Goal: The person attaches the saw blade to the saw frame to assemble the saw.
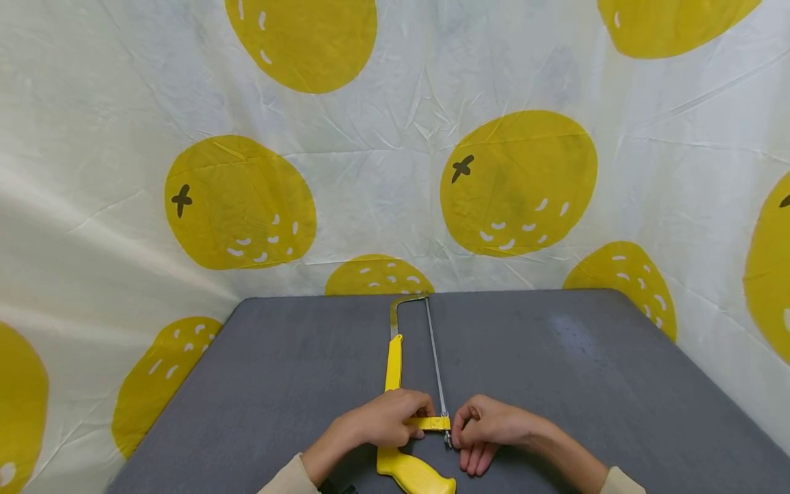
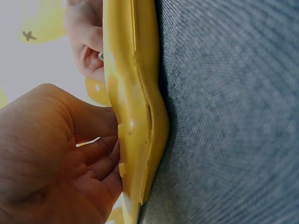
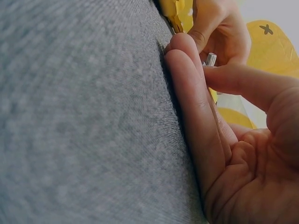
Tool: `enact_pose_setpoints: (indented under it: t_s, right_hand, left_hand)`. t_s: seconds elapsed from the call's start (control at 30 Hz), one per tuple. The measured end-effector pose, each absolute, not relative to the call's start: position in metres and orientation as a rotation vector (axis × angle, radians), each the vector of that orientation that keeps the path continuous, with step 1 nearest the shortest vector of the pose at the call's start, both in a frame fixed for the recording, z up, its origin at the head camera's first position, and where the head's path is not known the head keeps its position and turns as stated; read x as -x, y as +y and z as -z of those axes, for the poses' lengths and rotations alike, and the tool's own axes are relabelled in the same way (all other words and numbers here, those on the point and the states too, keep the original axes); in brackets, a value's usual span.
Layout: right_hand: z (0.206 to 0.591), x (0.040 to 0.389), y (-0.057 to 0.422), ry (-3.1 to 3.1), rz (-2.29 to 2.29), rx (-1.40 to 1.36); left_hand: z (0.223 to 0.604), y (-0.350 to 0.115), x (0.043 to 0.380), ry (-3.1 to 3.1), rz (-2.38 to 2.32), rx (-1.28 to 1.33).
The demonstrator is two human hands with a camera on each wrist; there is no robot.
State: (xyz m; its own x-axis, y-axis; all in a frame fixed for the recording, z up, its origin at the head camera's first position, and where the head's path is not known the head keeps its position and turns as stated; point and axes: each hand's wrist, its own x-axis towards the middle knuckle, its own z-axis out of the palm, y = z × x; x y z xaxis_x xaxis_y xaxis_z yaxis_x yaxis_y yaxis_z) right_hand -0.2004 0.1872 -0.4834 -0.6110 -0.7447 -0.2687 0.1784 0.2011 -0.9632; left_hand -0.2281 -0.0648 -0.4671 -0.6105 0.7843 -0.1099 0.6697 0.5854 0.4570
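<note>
A hacksaw with a yellow handle (image 1: 420, 473) lies on the grey surface, its metal bow and thin blade (image 1: 435, 350) reaching away from me. My left hand (image 1: 395, 417) holds the saw's yellow frame near the handle, fingers and thumb at the short yellow arm (image 1: 432, 424). At that arm's end sits a small metal wing nut (image 1: 448, 439). The thumb and forefinger of my right hand (image 1: 490, 425) are curled at the wing nut, pinching it. In the right wrist view, part of the metal nut (image 3: 211, 59) shows beside the thumb; the other fingers rest on the surface.
The grey cloth-covered table (image 1: 296, 363) spreads around the saw. A white curtain (image 1: 382, 199) printed with yellow fruit hangs along its back and sides. A small dark object (image 1: 350, 489) shows at the bottom edge, near the left sleeve.
</note>
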Motion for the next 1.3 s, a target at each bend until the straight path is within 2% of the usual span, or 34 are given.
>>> enact_pose_setpoints:
  t_s: [1.3]
  right_hand:
    - [0.4760, 0.2032, 0.1909, 1.716, 1.491, 0.525]
  left_hand:
    - [0.4613, -0.0604, 0.2278, 2.529, -0.538, -1.161]
